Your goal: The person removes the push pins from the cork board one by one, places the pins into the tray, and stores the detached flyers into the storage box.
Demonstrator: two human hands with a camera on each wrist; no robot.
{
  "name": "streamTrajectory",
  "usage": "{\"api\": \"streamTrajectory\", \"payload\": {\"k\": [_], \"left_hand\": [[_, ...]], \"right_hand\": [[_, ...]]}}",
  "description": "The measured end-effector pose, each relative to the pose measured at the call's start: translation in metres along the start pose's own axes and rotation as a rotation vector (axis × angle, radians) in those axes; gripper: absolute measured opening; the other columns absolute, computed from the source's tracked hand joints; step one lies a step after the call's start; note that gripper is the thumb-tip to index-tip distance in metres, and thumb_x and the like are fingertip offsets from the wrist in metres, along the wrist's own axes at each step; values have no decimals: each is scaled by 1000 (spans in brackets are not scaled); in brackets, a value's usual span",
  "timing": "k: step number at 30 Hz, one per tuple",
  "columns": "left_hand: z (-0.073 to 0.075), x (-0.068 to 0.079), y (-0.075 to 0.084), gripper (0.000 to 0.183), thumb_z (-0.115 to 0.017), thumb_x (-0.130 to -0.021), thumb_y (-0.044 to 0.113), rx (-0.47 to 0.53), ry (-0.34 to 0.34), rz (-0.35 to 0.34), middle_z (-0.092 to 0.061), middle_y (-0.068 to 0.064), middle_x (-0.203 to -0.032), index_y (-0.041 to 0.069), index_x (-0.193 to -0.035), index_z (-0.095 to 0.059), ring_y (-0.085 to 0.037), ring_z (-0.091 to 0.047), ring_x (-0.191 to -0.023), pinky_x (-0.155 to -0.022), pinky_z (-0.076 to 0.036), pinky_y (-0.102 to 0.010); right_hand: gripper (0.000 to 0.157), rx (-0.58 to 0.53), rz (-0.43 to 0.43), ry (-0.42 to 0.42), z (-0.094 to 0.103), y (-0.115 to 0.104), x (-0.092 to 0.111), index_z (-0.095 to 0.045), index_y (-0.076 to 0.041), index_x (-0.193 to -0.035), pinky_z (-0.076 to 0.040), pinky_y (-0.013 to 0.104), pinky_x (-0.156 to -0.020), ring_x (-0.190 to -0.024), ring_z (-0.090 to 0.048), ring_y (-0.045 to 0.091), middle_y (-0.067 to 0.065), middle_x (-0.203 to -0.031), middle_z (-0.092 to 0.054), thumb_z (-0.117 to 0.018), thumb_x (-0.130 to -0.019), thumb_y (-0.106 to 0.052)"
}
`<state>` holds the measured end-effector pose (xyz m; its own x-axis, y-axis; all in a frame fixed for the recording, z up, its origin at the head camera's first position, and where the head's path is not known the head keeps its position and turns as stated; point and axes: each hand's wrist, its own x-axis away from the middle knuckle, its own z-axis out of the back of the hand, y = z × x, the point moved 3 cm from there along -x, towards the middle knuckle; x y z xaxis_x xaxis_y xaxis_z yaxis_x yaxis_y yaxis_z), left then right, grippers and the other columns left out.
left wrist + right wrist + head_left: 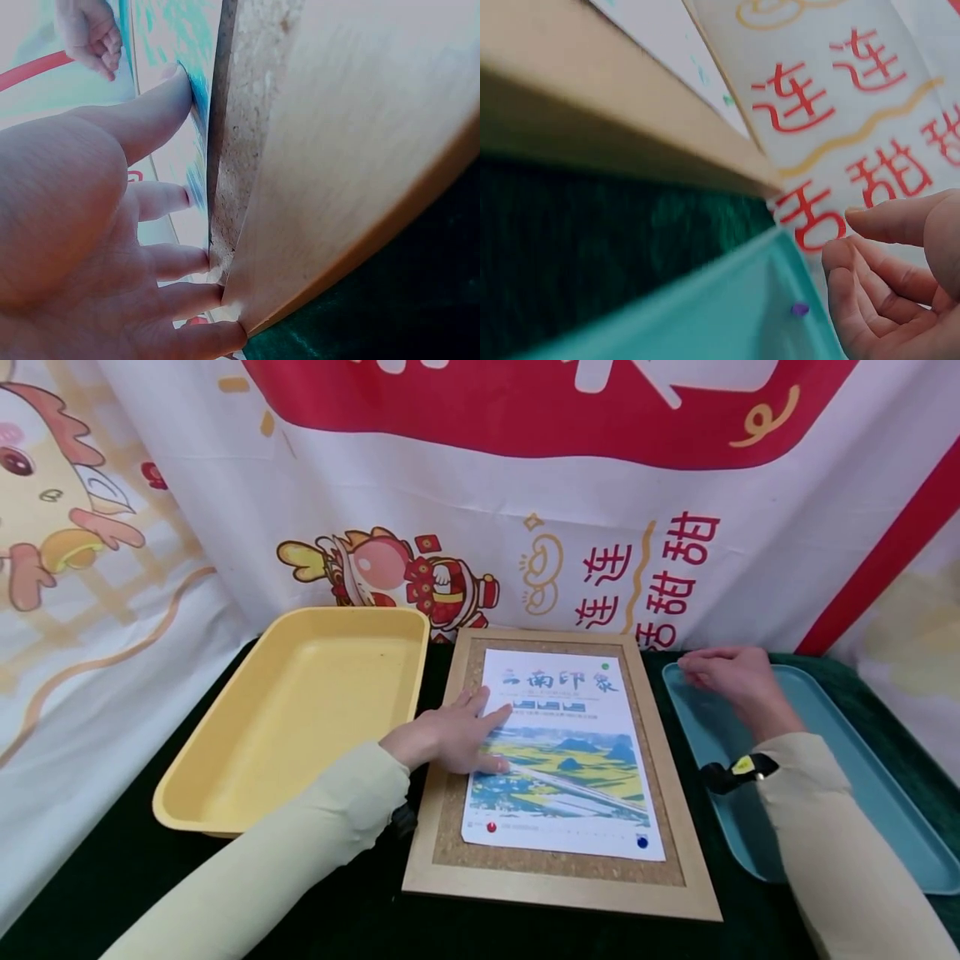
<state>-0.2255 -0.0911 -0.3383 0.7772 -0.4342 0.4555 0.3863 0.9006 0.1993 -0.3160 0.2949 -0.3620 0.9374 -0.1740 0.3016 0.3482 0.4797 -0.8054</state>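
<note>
My left hand (457,735) rests with spread fingers on the left side of a printed landscape poster (562,760), which lies on a wood-framed cork board (487,856). In the left wrist view the thumb (161,112) presses the paper near its edge. A green pin (605,667) sits at the poster's top right, a red pin (491,827) at bottom left and a blue pin (642,842) at bottom right. Over the far left corner of a teal tray (847,735) hovers my right hand (738,685), fingers loosely bent, nothing between them. Close below it, the tray holds a small purple pin (800,309).
Left of the board stands a yellow tray (300,710), partly behind the left forearm. Dark green cloth (570,935) covers the table. A white printed curtain (465,485) hangs right behind the board and trays.
</note>
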Motion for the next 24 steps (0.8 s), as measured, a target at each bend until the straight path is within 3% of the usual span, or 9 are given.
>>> {"api": "streamTrajectory", "payload": {"k": [4, 7, 13, 24], "left_hand": [[0, 0, 0, 87, -58, -105, 58, -2, 3, -2, 6, -16, -180, 25, -173, -14, -38, 3, -168, -134, -15, -59], [0, 1, 0, 87, -58, -105, 58, -1, 5, -1, 6, -16, -180, 25, -173, -14, -38, 3, -168, -134, -15, -60], [0, 1, 0, 87, -59, -104, 58, 10, 12, 5, 5, -15, -180, 25, -172, -15, -38, 2, -168, -133, -15, -61], [1, 1, 1, 87, -60, -104, 57, 8, 11, 0, 5, -15, -180, 24, -172, -16, -38, 2, -168, -133, -15, -61]], "right_hand": [[62, 29, 65, -5, -15, -18, 5, -56, -8, -153, -46, 53, -117, -131, -57, 34, 21, -154, -55, -65, -105, -46], [56, 51, 123, -27, -27, -28, 7, -59, -6, -150, -43, 58, -119, -131, -55, 37, 22, -153, -55, -66, -106, -39], [45, 59, 193, -53, -48, -41, 7, -63, -6, -146, -47, 55, -115, -128, -54, 36, 21, -150, -55, -68, -105, -23], [39, 143, 202, -69, -70, -47, -2, -68, -8, -140, -51, 48, -105, -121, -61, 34, 20, -135, -70, -72, -103, -22]]}}
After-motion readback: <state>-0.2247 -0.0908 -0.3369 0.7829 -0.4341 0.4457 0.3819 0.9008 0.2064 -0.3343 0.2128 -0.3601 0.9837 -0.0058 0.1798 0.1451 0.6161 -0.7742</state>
